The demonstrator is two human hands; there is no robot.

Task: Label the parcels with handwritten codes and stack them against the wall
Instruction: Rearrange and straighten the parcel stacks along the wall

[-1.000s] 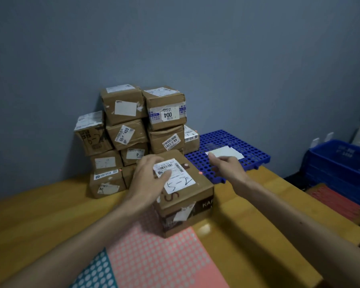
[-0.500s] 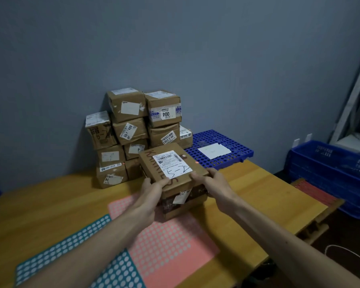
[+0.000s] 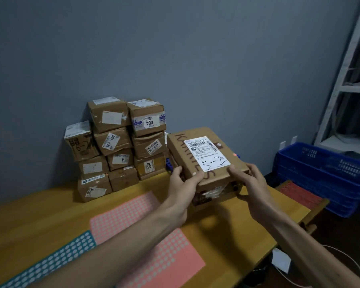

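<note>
The parcel (image 3: 214,173), a brown cardboard box, is held in both hands over the far right part of the desk (image 3: 29,221), tilted so its top faces the camera. A white label (image 3: 206,152) on that top carries a barcode and the handwritten code "5-2". Dark letters run along the cardboard beside it.

The left hand (image 3: 182,185) grips the near left corner, its thumb (image 3: 196,176) lying on the top edge just below the label and its fingers curled round the left side. The right hand (image 3: 250,183) grips the near right corner, thumb (image 3: 234,170) on the top and fingers wrapped round the side and underneath.

Just left of the parcel, a stack of parcels (image 3: 121,146) stands at the far edge of the desk against the grey wall (image 3: 175,59). A pink sticker sheet (image 3: 146,235) and a teal sticker sheet (image 3: 56,260) lie near the front edge, under the forearms. A blue crate (image 3: 320,175) sits off the desk's right end, below a white shelf (image 3: 345,88).
</note>
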